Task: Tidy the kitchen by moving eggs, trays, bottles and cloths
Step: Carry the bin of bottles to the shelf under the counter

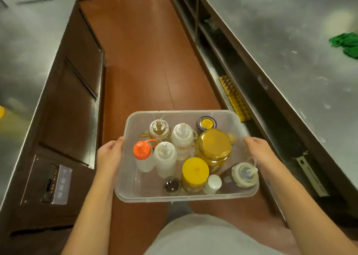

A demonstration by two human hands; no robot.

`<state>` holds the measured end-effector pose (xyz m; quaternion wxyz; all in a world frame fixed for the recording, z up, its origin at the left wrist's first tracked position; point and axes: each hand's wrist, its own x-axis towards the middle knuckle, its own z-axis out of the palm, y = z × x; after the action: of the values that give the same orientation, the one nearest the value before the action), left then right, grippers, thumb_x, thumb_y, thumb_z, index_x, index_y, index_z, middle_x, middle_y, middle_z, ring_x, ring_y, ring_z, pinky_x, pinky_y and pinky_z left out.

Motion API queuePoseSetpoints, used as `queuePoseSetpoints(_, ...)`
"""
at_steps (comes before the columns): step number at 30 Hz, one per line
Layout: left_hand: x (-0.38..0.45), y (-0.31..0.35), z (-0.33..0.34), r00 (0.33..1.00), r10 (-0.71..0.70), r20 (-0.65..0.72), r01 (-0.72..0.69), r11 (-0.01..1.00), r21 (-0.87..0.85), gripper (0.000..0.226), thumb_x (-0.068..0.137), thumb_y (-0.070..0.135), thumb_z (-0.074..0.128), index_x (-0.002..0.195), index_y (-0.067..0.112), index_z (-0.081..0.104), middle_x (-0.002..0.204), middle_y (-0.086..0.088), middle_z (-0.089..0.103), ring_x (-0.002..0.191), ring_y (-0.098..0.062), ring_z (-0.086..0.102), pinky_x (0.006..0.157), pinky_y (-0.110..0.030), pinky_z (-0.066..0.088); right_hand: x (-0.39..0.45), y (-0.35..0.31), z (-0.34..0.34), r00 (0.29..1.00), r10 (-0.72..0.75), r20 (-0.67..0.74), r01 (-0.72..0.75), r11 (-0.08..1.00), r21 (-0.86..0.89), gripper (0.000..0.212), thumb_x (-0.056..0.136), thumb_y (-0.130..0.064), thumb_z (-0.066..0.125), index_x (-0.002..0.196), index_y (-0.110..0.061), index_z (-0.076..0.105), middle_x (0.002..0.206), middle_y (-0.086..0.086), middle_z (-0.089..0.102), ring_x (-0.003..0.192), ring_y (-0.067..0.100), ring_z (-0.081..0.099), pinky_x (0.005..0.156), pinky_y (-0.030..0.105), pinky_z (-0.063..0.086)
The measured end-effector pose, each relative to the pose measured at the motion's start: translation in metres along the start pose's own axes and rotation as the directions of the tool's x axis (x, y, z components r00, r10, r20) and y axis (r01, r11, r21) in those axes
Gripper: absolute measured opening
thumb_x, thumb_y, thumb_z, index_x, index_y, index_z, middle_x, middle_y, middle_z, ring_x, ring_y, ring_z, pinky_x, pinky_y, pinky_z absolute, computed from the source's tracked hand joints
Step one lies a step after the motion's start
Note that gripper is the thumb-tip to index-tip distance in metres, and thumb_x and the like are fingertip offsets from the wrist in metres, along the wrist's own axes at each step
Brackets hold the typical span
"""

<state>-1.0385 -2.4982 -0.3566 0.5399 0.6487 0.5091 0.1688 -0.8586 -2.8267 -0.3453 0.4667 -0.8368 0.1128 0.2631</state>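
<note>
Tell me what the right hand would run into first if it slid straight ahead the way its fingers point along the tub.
The right hand grips the clear tub at its right wall, fingers pointing forward and slightly left. Going on, it would probably only follow the rim; beyond the tub the way looks free down to the floor, though depth is unclear.

— What are you carrying?
— You have a clear plastic tray (124, 179) of upright bottles: an orange-capped squeeze bottle (143, 156), a big gold-lidded jar (214, 149), a yellow-lidded jar (194, 174).
— And elsewhere?
— Your yellow egg tray (235, 100), with brown eggs in it, lies on the low shelf at right; a crumpled green cloth (345, 43) lies on the steel counter.
</note>
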Motion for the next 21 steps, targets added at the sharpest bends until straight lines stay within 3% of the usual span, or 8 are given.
queuePoseSetpoints(2, 0.036, 0.022, 0.015, 0.999, 0.024, 0.045, -0.025, 0.999, 0.024, 0.041, 0.094, 0.038, 0.064, 0.088, -0.002, 0.069, 0.080, -0.014, 0.068, 0.073, -0.025, 0.060, 0.070, -0.037, 0.046, 0.014, -0.020, 0.004, 1.000, 0.003, -0.022, -0.003, 1.000, 0.020, 0.029, 0.102, -0.028, 0.045, 0.086, -0.015, 0.065, 0.094, 0.009, 0.064, 0.084, 0.019, 0.061, 0.086, 0.044, 0.051)
queuePoseSetpoints(5, 0.080, 0.056, 0.038, 0.994, 0.057, 0.098, -0.064, 0.996, 0.069, 0.035, 0.093, 0.039, 0.064, 0.084, 0.006, 0.072, 0.080, -0.011, 0.071, 0.074, -0.025, 0.063, 0.070, -0.037, 0.048, 0.033, -0.046, 0.008, 0.997, 0.042, -0.059, -0.038, 0.997, 0.062, 0.028, 0.102, -0.029, 0.046, 0.086, -0.016, 0.065, 0.098, 0.011, 0.064, 0.085, 0.020, 0.061, 0.094, 0.049, 0.051)
queuePoseSetpoints(10, 0.143, 0.103, 0.079, 0.980, 0.113, 0.163, -0.129, 0.987, 0.096, 0.041, 0.092, 0.038, 0.064, 0.089, -0.003, 0.070, 0.085, -0.022, 0.070, 0.073, -0.023, 0.058, 0.069, -0.037, 0.047, 0.072, -0.081, 0.007, 0.990, 0.066, -0.126, -0.052, 0.992, 0.112, 0.035, 0.101, -0.030, 0.046, 0.104, -0.003, 0.068, 0.111, 0.023, 0.065, 0.102, 0.035, 0.063, 0.094, 0.053, 0.050)
queuePoseSetpoints(15, 0.190, 0.133, 0.128, 0.975, 0.127, 0.180, -0.154, 0.978, 0.144, 0.040, 0.092, 0.040, 0.063, 0.083, 0.002, 0.071, 0.091, -0.026, 0.070, 0.073, -0.026, 0.059, 0.070, -0.045, 0.051, 0.131, -0.110, 0.002, 0.984, 0.092, -0.155, -0.071, 0.989, 0.133, 0.038, 0.099, -0.031, 0.047, 0.107, 0.001, 0.066, 0.116, 0.028, 0.061, 0.107, 0.041, 0.060, 0.094, 0.055, 0.049)
queuePoseSetpoints(17, 0.206, 0.146, 0.147, 0.978, 0.111, 0.177, -0.140, 0.977, 0.161, 0.039, 0.092, 0.041, 0.062, 0.081, 0.004, 0.071, 0.088, -0.023, 0.070, 0.074, -0.028, 0.060, 0.073, -0.051, 0.055, 0.162, -0.123, 0.000, 0.984, 0.097, -0.148, -0.077, 0.988, 0.133, 0.041, 0.098, -0.031, 0.048, 0.108, 0.004, 0.065, 0.116, 0.030, 0.060, 0.108, 0.043, 0.059, 0.088, 0.052, 0.051)
queuePoseSetpoints(21, 0.236, 0.169, 0.183, 0.987, 0.080, 0.137, -0.102, 0.982, 0.161, 0.039, 0.094, 0.041, 0.061, 0.080, 0.007, 0.072, 0.082, -0.014, 0.072, 0.075, -0.029, 0.064, 0.070, -0.044, 0.054, 0.222, -0.158, -0.002, 0.989, 0.118, -0.089, -0.104, 0.984, 0.147, 0.029, 0.098, -0.029, 0.049, 0.095, -0.006, 0.067, 0.100, 0.020, 0.064, 0.090, 0.033, 0.061, 0.075, 0.040, 0.045)
